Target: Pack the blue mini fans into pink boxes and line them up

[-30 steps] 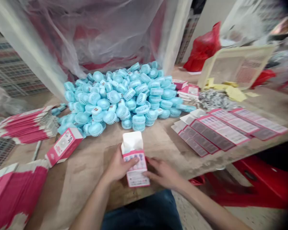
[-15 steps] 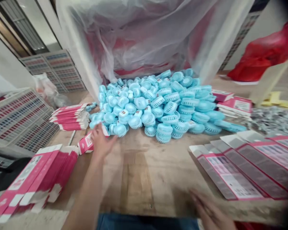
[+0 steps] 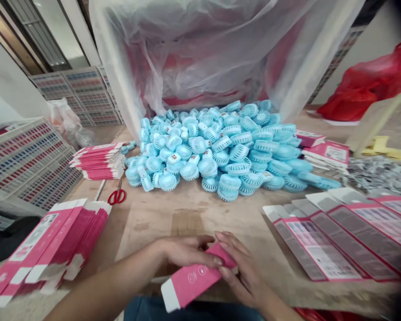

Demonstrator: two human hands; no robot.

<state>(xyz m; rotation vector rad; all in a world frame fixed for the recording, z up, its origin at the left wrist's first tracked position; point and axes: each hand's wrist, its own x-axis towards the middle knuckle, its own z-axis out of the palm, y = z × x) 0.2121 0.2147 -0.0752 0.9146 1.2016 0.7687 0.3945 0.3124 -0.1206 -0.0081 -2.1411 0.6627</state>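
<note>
Left grip (image 3: pixel 186 252) and right grip (image 3: pixel 244 269) are holding the box (image 3: pixel 191 287) by its far-right half, its long axis slanting near-left.

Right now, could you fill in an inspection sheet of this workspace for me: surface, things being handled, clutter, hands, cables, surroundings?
Surface: brown table, stained in places.
Things being handled: one pink box, at the table's near edge, its white end toward the lower left of the picture.
Clutter: light-blue pile of slatted round items; pink cartons stacked at left; overlapping cartons at right; red-handled scissors; grey heap, contents unclear.
Hands: left hand and right hand both hold the box.
Cables: nothing seen.
Surroundings: plastic sheeting behind the pile; red bag at right.
</note>
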